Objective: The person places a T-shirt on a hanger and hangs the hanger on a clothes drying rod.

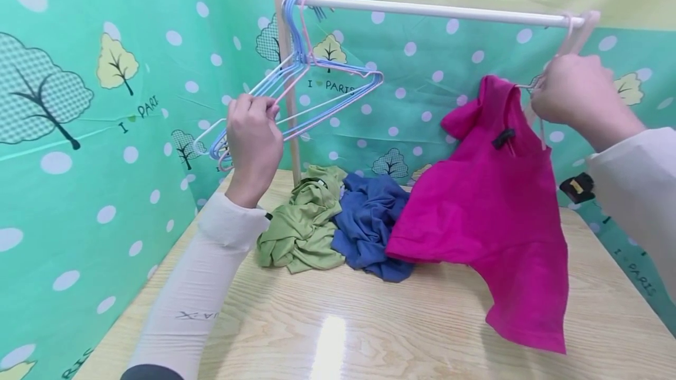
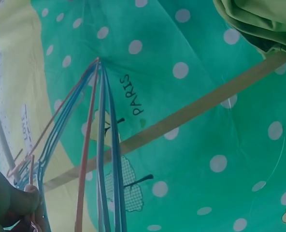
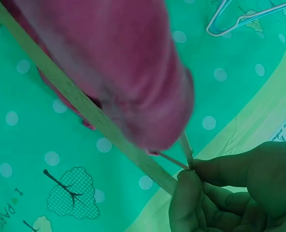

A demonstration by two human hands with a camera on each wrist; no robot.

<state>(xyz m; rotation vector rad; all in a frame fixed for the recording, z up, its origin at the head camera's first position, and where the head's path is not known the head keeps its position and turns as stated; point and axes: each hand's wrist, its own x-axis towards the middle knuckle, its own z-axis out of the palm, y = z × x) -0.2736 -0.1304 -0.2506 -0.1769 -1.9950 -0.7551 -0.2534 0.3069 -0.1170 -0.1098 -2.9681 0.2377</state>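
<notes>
Your left hand (image 1: 253, 139) pinches pink hanger (image 1: 292, 85) between thumb and fingers, beside blue hangers (image 1: 288, 13) hung at left end of white rail (image 1: 433, 9). Your right hand (image 1: 575, 95) has thumb and forefinger closed on shirt's hanger (image 3: 185, 146) near rail's right end; magenta shirt (image 1: 475, 204) hangs below it, over wooden table (image 1: 412, 321). Crumpled green garment (image 1: 303, 227) and blue garment (image 1: 369, 216) lie side by side on table, behind shirt's hem.

It looks like a small curtained-off booth: teal fabric (image 1: 422, 98) printed with trees, dots and "PARIS" lines the left, back and right of a wood-grain table (image 1: 401, 321), with hangers (image 1: 303, 58) on a rack (image 1: 433, 9). The wider room cannot be told.
</notes>
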